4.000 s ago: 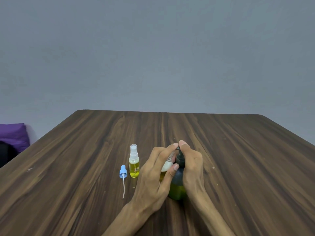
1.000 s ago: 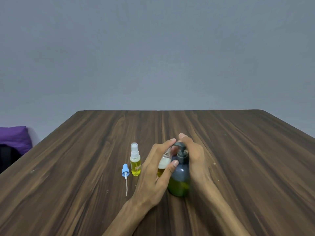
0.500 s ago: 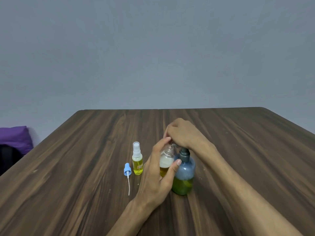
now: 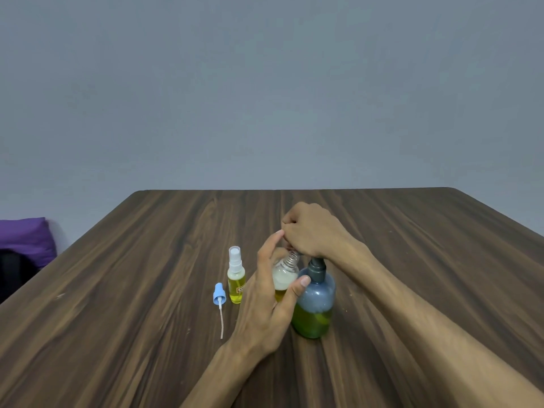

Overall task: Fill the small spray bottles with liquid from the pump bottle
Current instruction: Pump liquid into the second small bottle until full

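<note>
A blue-tinted pump bottle (image 4: 315, 304) with green-yellow liquid in its lower part stands on the wooden table (image 4: 147, 290). My right hand (image 4: 312, 231) lies curled over its dark pump head, which is hidden under the fingers. My left hand (image 4: 270, 301) holds an uncapped small bottle (image 4: 284, 276), its threaded neck under the pump spout, thumb against the pump bottle. It holds yellow liquid with foam above. Left of it stands a capped small spray bottle (image 4: 236, 279) full of yellow liquid.
A loose blue spray cap with a long white dip tube (image 4: 219, 301) lies on the table left of the capped bottle. A purple cushion (image 4: 25, 238) sits beyond the table's left edge. A plain grey wall stands behind.
My right hand has gone from wrapping the pump bottle's side to sitting on top of the pump head. The left hand still holds the small bottle at the spout.
</note>
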The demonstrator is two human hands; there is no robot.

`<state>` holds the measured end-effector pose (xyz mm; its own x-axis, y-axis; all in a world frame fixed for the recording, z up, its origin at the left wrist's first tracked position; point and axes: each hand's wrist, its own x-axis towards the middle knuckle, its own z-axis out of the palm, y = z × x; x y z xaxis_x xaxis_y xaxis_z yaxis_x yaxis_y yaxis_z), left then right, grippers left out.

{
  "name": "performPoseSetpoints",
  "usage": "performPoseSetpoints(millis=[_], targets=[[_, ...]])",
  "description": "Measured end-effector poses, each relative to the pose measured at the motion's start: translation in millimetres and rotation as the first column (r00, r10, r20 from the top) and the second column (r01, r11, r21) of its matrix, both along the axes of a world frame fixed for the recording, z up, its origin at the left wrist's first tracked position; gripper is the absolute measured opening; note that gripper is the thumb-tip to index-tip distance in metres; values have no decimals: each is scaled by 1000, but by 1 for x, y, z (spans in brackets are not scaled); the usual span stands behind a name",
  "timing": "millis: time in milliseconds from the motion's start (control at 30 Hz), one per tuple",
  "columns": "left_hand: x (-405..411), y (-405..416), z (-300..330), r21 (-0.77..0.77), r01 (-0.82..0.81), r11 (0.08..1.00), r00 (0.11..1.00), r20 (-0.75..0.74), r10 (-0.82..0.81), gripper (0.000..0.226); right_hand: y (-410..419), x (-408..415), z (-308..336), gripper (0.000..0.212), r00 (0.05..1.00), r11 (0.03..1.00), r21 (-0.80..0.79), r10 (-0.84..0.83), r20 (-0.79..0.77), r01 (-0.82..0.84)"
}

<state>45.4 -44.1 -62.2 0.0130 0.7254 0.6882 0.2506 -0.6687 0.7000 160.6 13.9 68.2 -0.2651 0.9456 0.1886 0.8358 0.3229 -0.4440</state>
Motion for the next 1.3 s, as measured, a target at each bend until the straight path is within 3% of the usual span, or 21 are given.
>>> performPoseSetpoints(millis=[233,633,767,900,1033,1167,1300], targets=[[1,-1,-2,-25,36,999,999,4,-35,75,-2,-1,-1,30,997,1000,-6,9,78,-9],[-3,2,-6,-29,-23,999,998,-51,21,76,-1,-4,3,32,994,987,158,18,106,-34],[-1,0,-2,-39,2,999,999,-45,-4,74,-3,-3,-2,24,985,993,113,8,171,-27],[-1,-1,-3,-20,-13,1000,998,-56,12,74,-1,-2,3,34,998,989,150,-2,63,-7],[0,-1,-2,-35,-4,999,999,-50,3,74,-5,-3,-4,24,987,992,128,-14,162,-6],[-1,-1,-4,-33,-22,999,998,-67,20,75,-1,0,5,31,998,990,141,-12,70,2],[0,-2,-1,-37,5,999,999,-52,-7,73,-4,-2,-3,24,989,993,121,-2,145,-16]])
